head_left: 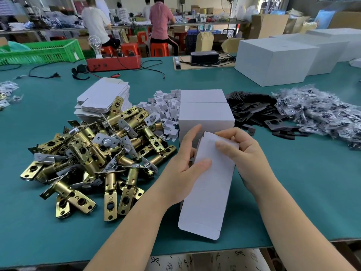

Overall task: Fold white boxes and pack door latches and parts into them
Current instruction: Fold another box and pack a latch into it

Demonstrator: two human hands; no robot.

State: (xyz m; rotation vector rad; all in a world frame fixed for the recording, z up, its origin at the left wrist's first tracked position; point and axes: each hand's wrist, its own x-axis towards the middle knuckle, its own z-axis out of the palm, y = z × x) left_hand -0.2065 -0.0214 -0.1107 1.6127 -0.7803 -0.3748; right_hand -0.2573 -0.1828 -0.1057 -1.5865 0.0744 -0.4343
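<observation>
Head view of a packing bench covered by a green mat [293, 192]. The white box [209, 184] in the person's hands serves as landmark: a long, narrow carton of plain white card, held above the near part of the mat, its far end raised and its near end showing an unfolded rounded flap. Whether anything lies inside it cannot be told. The left hand [185, 165] grips the box's left side, thumb laid across the top face and fingers extended past the far edge. The right hand [240, 151] pinches the far flap, fingers curled over it.

Just beyond the box stand closed white boxes [205, 110] in a stack, contents hidden. Left of the box lies a heap of brass-coloured door latches [93, 159] with silver faceplates. Beyond that heap rests a stack of flat box blanks [103, 96], and between it and the closed boxes a pile of small white card inserts [166, 108]. Right of the closed boxes lie black strike plates [254, 112], then clear bags of small parts [320, 112]. Far right beyond stand large white cartons [273, 59]; far left, a green crate [43, 51].
</observation>
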